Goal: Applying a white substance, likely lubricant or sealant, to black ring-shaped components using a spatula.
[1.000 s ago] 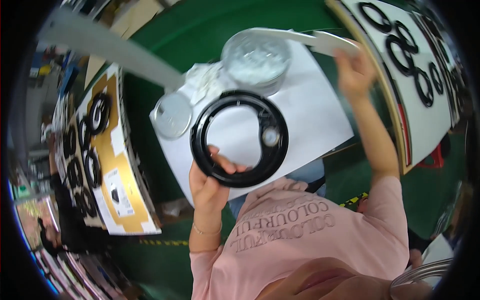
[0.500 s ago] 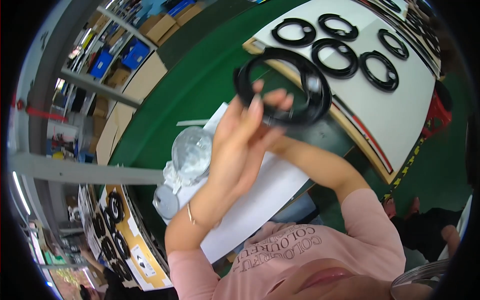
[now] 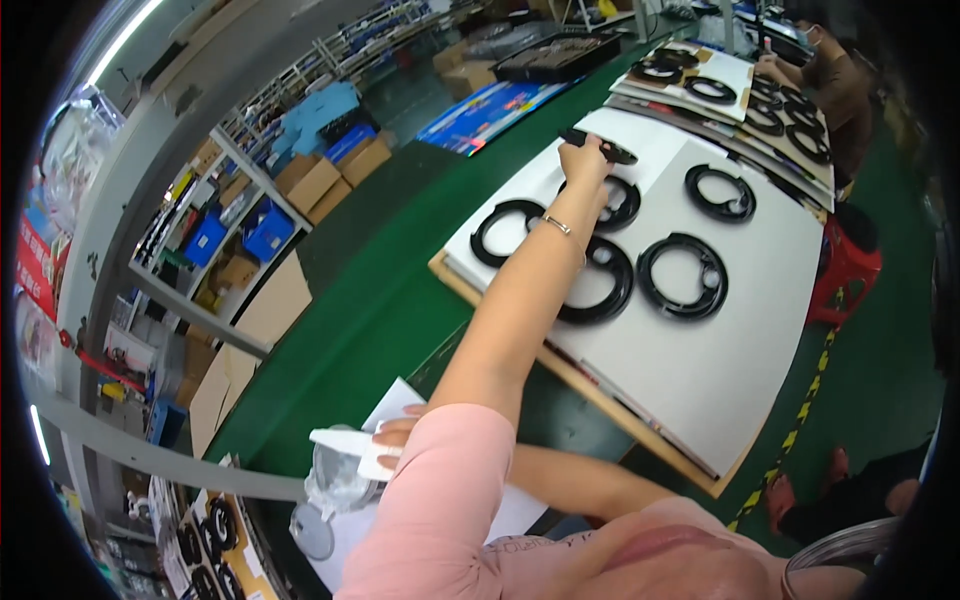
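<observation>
My left hand (image 3: 584, 163) reaches out over the far part of a white board (image 3: 745, 375), its fingers closed on a black plastic ring (image 3: 622, 155) seen nearly edge-on. Several similar rings, among them one black ring (image 3: 650, 275), lie flat on the board, some partly behind my left arm. Lower left, my right hand (image 3: 398, 432) has its fingers closed on a folded white cloth or paper (image 3: 372, 458). That hand is beside a clear plastic-lined tub (image 3: 333, 468); my left sleeve hides part of it.
A round grey lid (image 3: 312, 532) lies by the tub. A metal beam (image 3: 200, 450) crosses at left. More boards with black rings (image 3: 710, 90) stand at the far right, where another person (image 3: 845, 85) works. A red stool (image 3: 845, 270) is right of the board.
My left hand has carried the ring from close in front of me out over the board. My right hand, hidden before, now shows at the tub with the white piece. The view has shifted.
</observation>
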The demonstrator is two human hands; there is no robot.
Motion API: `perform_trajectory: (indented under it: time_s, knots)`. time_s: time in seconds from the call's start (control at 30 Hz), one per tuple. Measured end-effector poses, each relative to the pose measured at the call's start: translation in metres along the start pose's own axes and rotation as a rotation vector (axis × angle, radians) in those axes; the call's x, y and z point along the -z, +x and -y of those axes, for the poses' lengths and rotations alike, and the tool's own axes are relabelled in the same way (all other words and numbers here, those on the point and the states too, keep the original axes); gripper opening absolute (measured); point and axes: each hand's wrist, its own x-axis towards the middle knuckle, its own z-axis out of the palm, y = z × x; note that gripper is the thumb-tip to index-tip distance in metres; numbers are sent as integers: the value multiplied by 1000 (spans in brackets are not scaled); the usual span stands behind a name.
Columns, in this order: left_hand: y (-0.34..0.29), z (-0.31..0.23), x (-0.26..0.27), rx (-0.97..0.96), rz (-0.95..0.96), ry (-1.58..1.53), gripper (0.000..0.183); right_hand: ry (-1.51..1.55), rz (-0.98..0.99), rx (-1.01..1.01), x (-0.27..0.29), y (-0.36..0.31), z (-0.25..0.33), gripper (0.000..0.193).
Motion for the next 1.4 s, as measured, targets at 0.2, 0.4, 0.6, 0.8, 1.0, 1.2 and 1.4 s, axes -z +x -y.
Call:
perform_trajectory:
  time_s: [0.2, 0.4, 0.6, 0.8, 1.0, 1.2, 1.4]
  knots:
    - [56, 28, -23, -115, 98, 742, 60, -47, -308, -79, 5, 1, 3, 41]
    - [16, -1, -3, -613, 347, 1314, 33, -42, -447, -262, -24, 8, -19, 42]
    - [-134, -59, 60, -887, 715, 1134, 29, 13, -268, -259, -44, 5, -28, 43]
    - [-321, -124, 207, -1305, 715, 1566, 15, -371, -438, 53, -23, 10, -4, 28]
    - [-492, -155, 332, -734, 171, 1374, 23, -340, -726, 245, -31, 20, 1, 13]
    - [-629, -168, 406, -486, -614, 1527, 26, -161, -904, 81, -26, 12, 6, 28]
    - [-676, -157, 441, -454, -896, 1409, 20, -124, -1090, -309, -16, 40, 39, 37]
